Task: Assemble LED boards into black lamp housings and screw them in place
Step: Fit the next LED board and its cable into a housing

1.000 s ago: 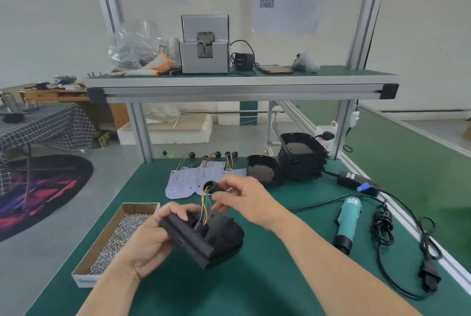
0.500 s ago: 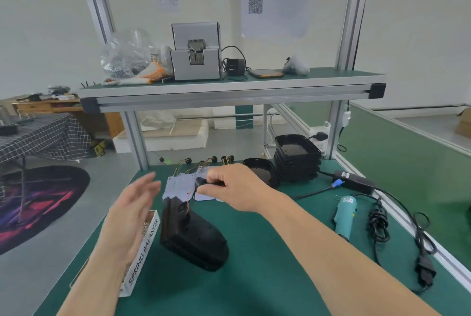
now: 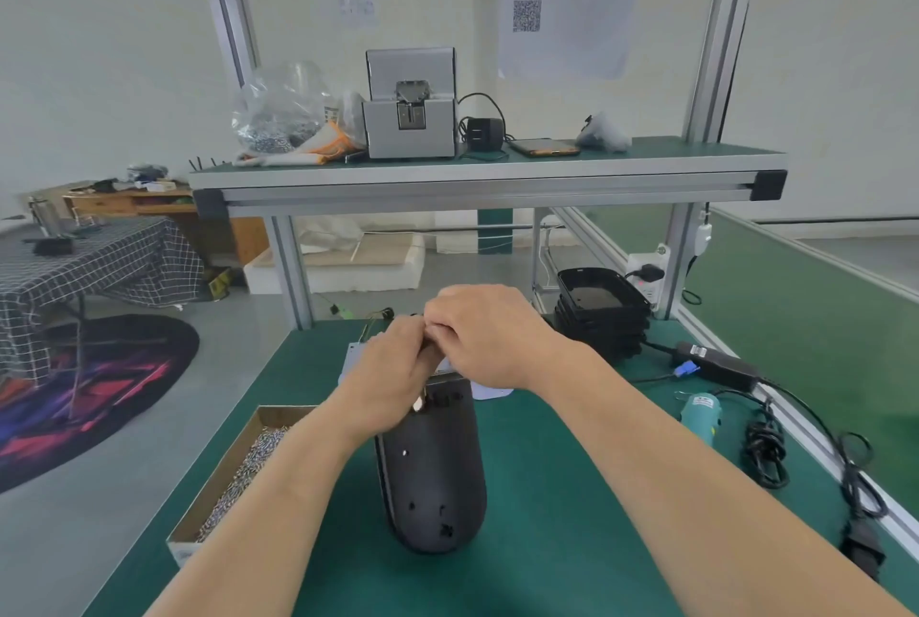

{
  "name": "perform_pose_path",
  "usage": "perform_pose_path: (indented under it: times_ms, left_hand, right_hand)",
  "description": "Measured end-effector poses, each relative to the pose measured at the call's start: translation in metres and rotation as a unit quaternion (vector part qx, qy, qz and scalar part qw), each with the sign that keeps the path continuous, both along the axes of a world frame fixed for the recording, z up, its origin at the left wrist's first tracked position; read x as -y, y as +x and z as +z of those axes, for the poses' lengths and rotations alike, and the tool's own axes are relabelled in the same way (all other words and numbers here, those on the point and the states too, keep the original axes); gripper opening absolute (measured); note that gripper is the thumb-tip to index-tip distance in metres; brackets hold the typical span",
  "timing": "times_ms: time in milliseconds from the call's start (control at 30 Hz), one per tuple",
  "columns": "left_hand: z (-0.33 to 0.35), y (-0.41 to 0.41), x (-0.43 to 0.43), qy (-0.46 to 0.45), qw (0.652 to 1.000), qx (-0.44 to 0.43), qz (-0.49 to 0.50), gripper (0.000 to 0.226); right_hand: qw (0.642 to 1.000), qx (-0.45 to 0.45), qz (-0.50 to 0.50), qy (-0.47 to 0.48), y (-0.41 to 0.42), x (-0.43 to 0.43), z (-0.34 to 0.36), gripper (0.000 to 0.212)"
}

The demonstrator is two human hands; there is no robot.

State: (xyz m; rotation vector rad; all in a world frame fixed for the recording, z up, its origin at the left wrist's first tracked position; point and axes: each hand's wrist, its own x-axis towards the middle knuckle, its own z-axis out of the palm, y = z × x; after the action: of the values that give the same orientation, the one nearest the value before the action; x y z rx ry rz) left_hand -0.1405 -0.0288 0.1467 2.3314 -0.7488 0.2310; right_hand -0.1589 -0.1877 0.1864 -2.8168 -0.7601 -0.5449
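Two hands, left hand [image 3: 393,377] and right hand [image 3: 490,338]; one black lamp housing [image 3: 432,477] beneath them; one stack of further housings [image 3: 601,313] beyond the right hand (layers too close to count); one box of screws [image 3: 226,467] left of the left hand; one teal screwdriver [image 3: 700,415] and one power adapter [image 3: 716,365] right of the right hand.

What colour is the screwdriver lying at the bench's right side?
The screwdriver is teal; the head view shows it.
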Motion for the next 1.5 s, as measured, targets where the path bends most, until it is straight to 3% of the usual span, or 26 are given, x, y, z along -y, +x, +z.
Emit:
perform_pose_path:
  times_ms: [267,400,567,733,933,1000,1200,1333,1500]
  left_hand:
    - [-0.037,0.001,-0.01,0.004,0.999,-0.027,0.024,0.024]
    - [-0.047,0.001,-0.015,-0.078,0.993,-0.092,0.021,0.02]
    - [-0.048,-0.002,-0.016,-0.083,0.99,-0.029,0.11,0.004]
    - [-0.034,-0.007,-0.013,-0.096,0.983,-0.001,0.155,0.021]
    - [-0.003,-0.018,-0.021,-0.181,0.975,-0.08,0.103,0.036]
    - [-0.003,-0.021,-0.018,-0.181,0.975,-0.045,0.122,0.037]
    - [-0.007,-0.029,0.004,-0.17,0.97,0.049,0.168,0.039]
    - [-0.006,-0.034,0.009,-0.186,0.963,0.072,0.181,0.037]
    - [-0.003,-0.037,0.006,-0.215,0.956,0.055,0.191,0.028]
  right_hand:
    - [0.998,0.044,0.008,0.048,-0.025,0.004,0.005,0.028]
    - [0.996,0.062,0.02,0.057,-0.032,0.002,0.008,0.028]
    - [0.987,0.066,0.009,0.148,-0.028,0.008,0.002,0.03]
    - [0.979,0.064,-0.03,0.189,-0.021,0.027,-0.001,0.035]
    - [0.96,-0.021,-0.046,0.277,-0.022,0.052,0.001,0.029]
    - [0.962,-0.057,-0.055,0.26,-0.024,0.055,0.002,0.027]
    - [0.989,-0.104,-0.076,0.073,-0.025,0.024,-0.004,0.038]
    - [0.985,-0.128,-0.089,0.08,-0.022,0.014,-0.017,0.021]
    - [0.99,-0.056,-0.078,0.103,-0.023,0.013,-0.028,0.018]
